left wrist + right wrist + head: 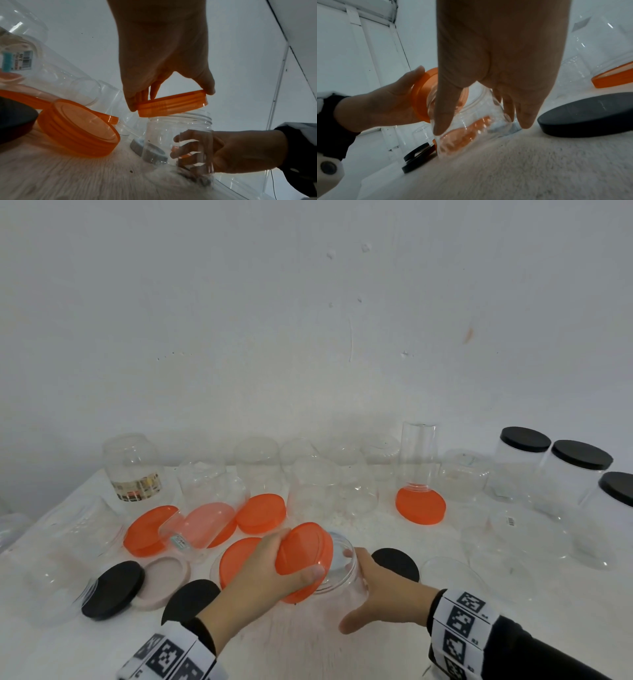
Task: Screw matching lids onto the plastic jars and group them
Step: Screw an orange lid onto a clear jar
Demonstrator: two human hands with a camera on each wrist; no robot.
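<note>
Orange lid [172,103] sits tilted over the mouth of a clear jar [178,136], one edge touching the threaded neck, the other raised; not yet seated or turned. Left hand [263,568] grasps the lid by its rim, fingers on one side, thumb on the other. Right hand [380,585] wraps the jar's wall and steadies it on the worktop [308,645], near the front centre.

Close around: another orange lid [236,556] lies just left of the held one. Further left are three more orange lids [260,513] among tipped-over clear jars. Loose black lids [113,589] lie at the front left, one more [397,563] just behind the right hand. A pale pink lid [164,582] rests upside down beside the black ones.

Far side: a row of open clear jars [132,467] along the wall, none capped. One tall jar stands inverted on an orange lid [420,505].

Far right: three jars with black lids [524,440] on, standing close together, which looks like a finished group.

Judgement: early to midway. Black set partly done; orange set barely begun, this being perhaps its first fitting. Most jars and lids are still unmatched and ungrouped.
</note>
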